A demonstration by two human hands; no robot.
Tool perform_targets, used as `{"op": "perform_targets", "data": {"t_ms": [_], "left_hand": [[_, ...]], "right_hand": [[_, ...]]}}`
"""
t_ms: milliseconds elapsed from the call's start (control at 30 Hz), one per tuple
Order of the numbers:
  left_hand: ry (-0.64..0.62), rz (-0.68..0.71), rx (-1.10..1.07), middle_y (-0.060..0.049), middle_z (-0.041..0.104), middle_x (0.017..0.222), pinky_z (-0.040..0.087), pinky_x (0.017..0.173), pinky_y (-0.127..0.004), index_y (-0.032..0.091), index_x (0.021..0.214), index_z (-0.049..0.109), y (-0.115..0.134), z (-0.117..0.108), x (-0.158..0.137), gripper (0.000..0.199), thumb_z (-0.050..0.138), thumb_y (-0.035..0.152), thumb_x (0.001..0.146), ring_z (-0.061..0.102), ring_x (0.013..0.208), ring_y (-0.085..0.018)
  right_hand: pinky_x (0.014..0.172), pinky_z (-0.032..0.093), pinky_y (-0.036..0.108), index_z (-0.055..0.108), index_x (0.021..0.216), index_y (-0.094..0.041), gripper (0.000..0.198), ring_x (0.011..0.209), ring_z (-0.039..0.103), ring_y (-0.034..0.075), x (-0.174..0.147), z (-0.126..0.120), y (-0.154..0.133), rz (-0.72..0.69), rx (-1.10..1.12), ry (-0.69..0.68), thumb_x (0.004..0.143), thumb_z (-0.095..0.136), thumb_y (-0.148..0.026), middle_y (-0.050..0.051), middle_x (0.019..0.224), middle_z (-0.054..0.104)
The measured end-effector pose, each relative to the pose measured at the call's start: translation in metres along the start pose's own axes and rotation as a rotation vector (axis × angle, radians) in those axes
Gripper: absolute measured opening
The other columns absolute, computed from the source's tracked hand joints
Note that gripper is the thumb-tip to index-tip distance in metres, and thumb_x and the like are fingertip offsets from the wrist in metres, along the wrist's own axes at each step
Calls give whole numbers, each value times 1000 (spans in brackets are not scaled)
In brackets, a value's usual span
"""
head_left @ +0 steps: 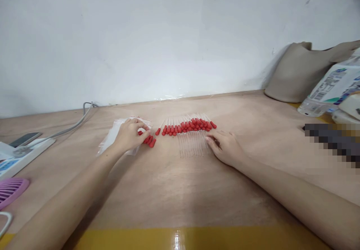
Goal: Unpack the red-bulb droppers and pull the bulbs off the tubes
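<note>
The left hand [131,133] is half-curled over short, red, rubber-like bulbs [152,142] beside a clear plastic zip bag [112,132]; whether it grips one cannot be determined. The right hand [227,147] is partly curled, fingertips at the right end of a row of slender, clear, glass-like tubes [191,145]; its grip, likewise, cannot be determined. On the far side of this row lies a bank of red-bulbed clear droppers [194,125], stems pointing far. All rest on the light brown wooden worktop [168,190].

Caution: the tubes appear smooth and round; a sideways push from the right hand could roll them out of line. Excess finger pressure could crack a tube. Dragging the bag could scatter the loose bulbs.
</note>
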State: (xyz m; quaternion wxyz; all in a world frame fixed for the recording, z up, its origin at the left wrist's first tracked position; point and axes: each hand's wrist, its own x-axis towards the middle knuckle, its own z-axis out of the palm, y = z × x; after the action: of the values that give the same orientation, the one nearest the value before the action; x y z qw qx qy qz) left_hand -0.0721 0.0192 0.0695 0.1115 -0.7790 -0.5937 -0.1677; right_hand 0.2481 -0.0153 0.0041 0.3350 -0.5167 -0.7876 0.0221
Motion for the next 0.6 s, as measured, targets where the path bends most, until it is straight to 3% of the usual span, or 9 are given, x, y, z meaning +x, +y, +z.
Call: {"op": "perform_targets", "data": {"t_ms": [100,167,267,367,433,500,600], "left_hand": [[-206,-82,112,-8,61,101,35,88,-42,24,76,68,12,1,24,28,51,45,69,50,101,-29],[-312,-148,159,-10,62,101,34,89,-45,23,74,69,19,5,38,30,52,47,66,48,105,-32],[-394,-187,166,-10,67,79,37,83,-45,21,61,68,25,12,52,26,56,44,60,56,92,-33],[-442,-204,155,-6,63,56,41,77,-40,20,51,64,28,16,58,21,57,38,60,61,71,-26],[-417,-216,160,-6,60,51,42,72,-38,19,50,62,28,12,60,21,56,35,62,61,65,-25],[-347,-230,188,-9,62,59,42,70,-38,17,54,60,27,2,57,22,54,35,66,60,71,-28],[-129,-168,202,-13,62,77,41,71,-40,14,69,58,28,-14,41,22,47,32,75,57,84,-31]], "right_hand": [[71,32,31,60,89,-21,23,79,57,19,1,-1,3,18,38,-1,87,38,-30,4,83,65],[68,33,30,59,83,-20,25,74,56,18,3,-1,5,48,48,14,88,36,-31,3,76,64],[61,34,28,56,73,-19,32,69,55,18,4,-1,7,102,67,42,89,33,-33,3,65,60],[65,35,30,57,76,-19,31,72,55,19,4,-1,5,119,68,73,89,32,-33,3,68,61],[72,35,34,58,83,-19,28,79,56,21,3,-1,3,94,48,99,89,34,-32,5,78,64],[79,34,38,58,89,-19,25,85,56,22,1,0,1,47,25,129,88,36,-31,6,86,65],[82,36,42,57,94,-18,23,90,55,24,0,0,1,-18,26,194,87,39,-31,9,92,64]]}}
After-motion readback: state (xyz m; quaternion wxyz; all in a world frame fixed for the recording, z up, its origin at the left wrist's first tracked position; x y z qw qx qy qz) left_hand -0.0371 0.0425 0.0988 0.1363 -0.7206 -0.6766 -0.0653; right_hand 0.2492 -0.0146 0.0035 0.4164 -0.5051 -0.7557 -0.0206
